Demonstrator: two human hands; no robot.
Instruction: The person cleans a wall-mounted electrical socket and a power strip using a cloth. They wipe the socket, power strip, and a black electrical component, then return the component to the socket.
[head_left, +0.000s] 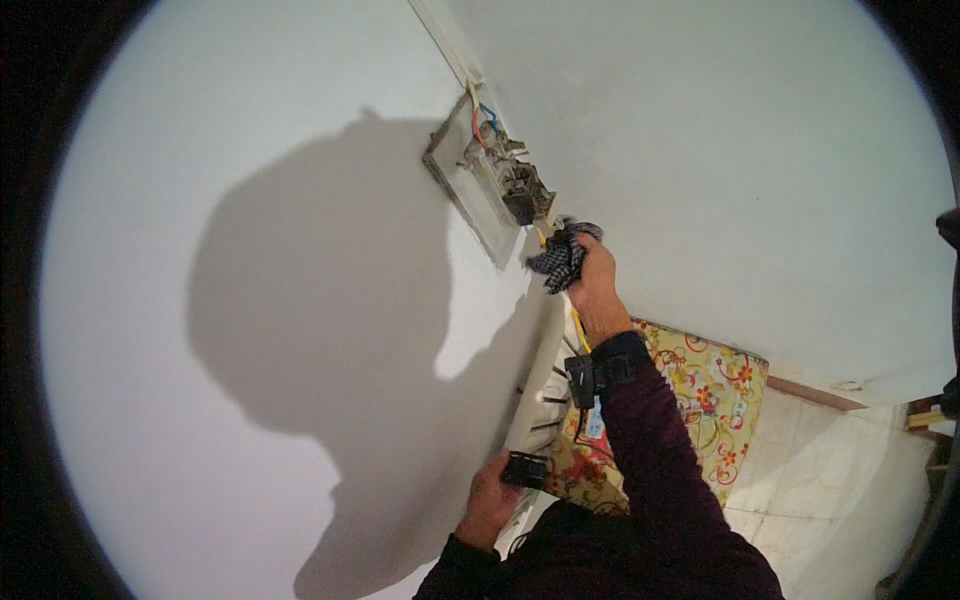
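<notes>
My right hand (598, 270) grips a bunched black-and-white checked cloth (559, 259) just below an opened electrical fitting (517, 176) on the wall. Dust coats the fitting's exposed parts, and red and blue wires enter at its top. Its flat backing plate (476, 195) leans out at an angle. A yellow wire (578, 330) runs down behind the cloth and past my right wrist. Lower down, my left hand (487, 499) is closed on a small black rectangular object (525, 471), whose kind I cannot tell. That hand is beside a white slatted plastic piece (541, 382).
Pale cable trunking (442, 41) comes down the wall to the fitting. Below my right arm lies a surface with a floral cover (705, 405). A black device (580, 381) is strapped at my right wrist. Light floor tiles (795, 480) show at lower right, with wooden pieces (926, 420) at the edge.
</notes>
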